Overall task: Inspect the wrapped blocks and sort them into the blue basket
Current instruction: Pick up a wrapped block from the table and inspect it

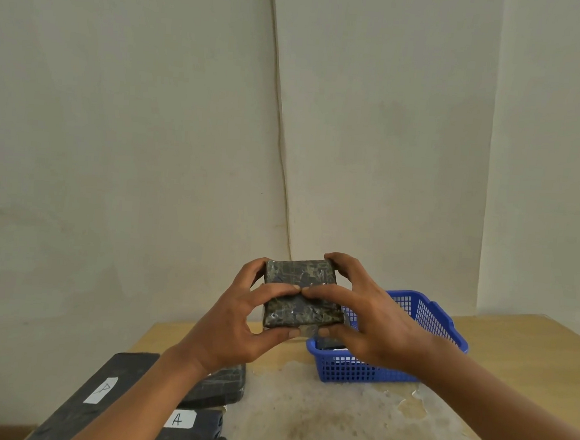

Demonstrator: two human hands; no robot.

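Wooden desk (pixel 499 341) before a pale wall: left hand (pixel 236 322) and right hand (pixel 370 323) both grip the dark wrapped block (pixel 302 294) aloft, blue basket (pixel 442 328) below-right, nearer the right hand.

You hold a wrapped block (pixel 302 294) in glossy, crinkled dark film. The blue basket (pixel 422 318) is smooth plastic mesh. The table (pixel 513 345) looks like matt wood, its worn patch (pixel 320 411) rough, perhaps peeled. The stacked blocks (pixel 105 389) carry white paper labels (pixel 177 419).

Basket (pixel 440 328) contents behind right hand (pixel 374 325)
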